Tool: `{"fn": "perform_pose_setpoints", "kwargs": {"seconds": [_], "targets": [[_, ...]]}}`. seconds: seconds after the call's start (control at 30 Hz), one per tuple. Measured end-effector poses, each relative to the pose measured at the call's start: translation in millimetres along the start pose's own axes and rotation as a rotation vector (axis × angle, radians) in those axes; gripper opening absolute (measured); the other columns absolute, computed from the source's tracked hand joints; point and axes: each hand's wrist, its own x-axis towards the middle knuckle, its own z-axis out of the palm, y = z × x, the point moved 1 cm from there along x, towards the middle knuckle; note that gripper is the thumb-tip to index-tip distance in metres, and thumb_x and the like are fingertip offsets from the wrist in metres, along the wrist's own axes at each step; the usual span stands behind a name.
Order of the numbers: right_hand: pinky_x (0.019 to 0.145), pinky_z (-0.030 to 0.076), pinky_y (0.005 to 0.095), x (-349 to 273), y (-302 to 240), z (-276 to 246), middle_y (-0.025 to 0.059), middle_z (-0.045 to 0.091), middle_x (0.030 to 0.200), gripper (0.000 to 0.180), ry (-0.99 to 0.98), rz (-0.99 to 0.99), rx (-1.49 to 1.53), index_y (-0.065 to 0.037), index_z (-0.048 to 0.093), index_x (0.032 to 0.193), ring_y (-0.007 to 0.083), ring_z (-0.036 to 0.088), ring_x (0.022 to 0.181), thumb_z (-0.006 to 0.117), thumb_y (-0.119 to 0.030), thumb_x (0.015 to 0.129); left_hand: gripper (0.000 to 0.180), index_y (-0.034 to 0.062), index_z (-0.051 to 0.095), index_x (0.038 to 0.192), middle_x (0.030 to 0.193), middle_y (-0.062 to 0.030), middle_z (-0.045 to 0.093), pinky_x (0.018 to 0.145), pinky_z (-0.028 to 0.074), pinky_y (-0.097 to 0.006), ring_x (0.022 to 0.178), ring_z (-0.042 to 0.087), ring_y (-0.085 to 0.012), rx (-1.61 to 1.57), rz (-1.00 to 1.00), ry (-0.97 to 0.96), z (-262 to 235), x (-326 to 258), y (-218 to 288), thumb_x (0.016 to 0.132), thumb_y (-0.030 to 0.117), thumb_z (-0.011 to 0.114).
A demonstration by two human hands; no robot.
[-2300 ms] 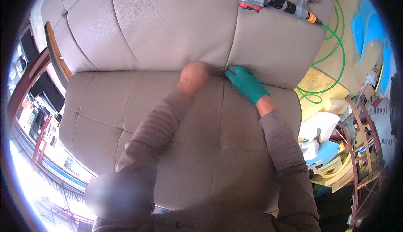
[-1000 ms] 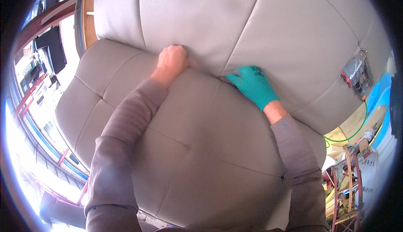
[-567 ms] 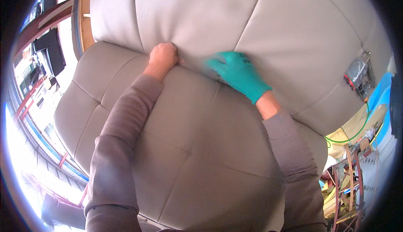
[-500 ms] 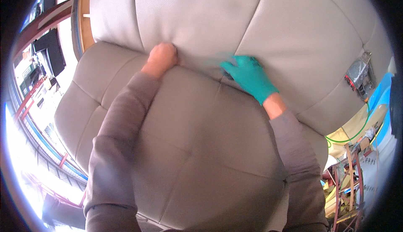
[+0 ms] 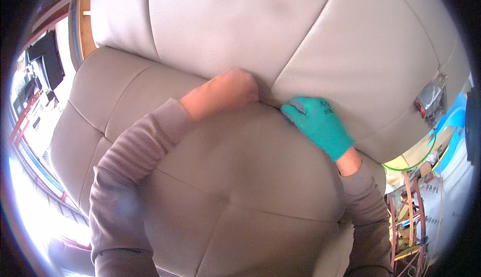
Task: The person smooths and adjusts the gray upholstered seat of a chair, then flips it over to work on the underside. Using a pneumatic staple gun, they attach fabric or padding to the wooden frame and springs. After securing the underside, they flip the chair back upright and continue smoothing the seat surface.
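Two padded panels in grey-beige leather-like upholstery meet at a crease: a lighter upper panel (image 5: 220, 26) and a darker tufted lower cushion (image 5: 185, 161). My bare left hand (image 5: 233, 90) is curled into a fist against the crease, slightly blurred, its fingertips out of sight. Just to its right, my right hand (image 5: 320, 126), in a green glove, also lies closed at the crease. A small grey patch shows between thumb and fingers; whether it is a held edge or the glove itself is unclear. What either hand pinches is hidden.
A clear plastic packet (image 5: 432, 99) with red and dark items lies on the upper panel at the right. Below it hangs a green cord (image 5: 418, 165). Reddish frame pieces (image 5: 408, 209) stand at lower right. A wooden frame edge (image 5: 86, 31) shows at upper left.
My left hand has moved right along the crease, closer to my right hand. My right hand has shifted a little right and down. The view has shifted slightly.
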Motion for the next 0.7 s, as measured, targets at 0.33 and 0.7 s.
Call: {"fn": "perform_pose_setpoints", "kwargs": {"seconds": [0.33,0.7], "targets": [[0.068,0.051,0.0488,-6.1,23.2,23.1,0.0216,0.067,0.081,0.030,0.115,0.150,-0.327,-0.004,0.072,0.085,0.0425,0.065,0.075,0.067,-0.032,0.097,0.033,0.0038,0.073,0.116,0.114,-0.0246,0.072,0.096,0.054,-0.047,0.106,0.068,-0.0420,-0.187,0.088,-0.116,24.4,3.3,-16.8,0.106,0.027,0.052],[0.078,0.055,0.0483,-33.9,-5.3,28.8,0.0233,0.070,0.098,0.024,0.104,-0.003,-0.265,-0.004,0.070,0.107,0.0416,0.069,0.090,0.063,-0.026,0.101,0.032,0.0009,0.075,0.103,0.098,-0.0233,0.073,0.082,0.056,-0.048,0.092,0.071,-0.0407,-0.012,-0.102,-0.145,-40.4,-18.4,-7.2,0.100,0.029,0.060]]}}
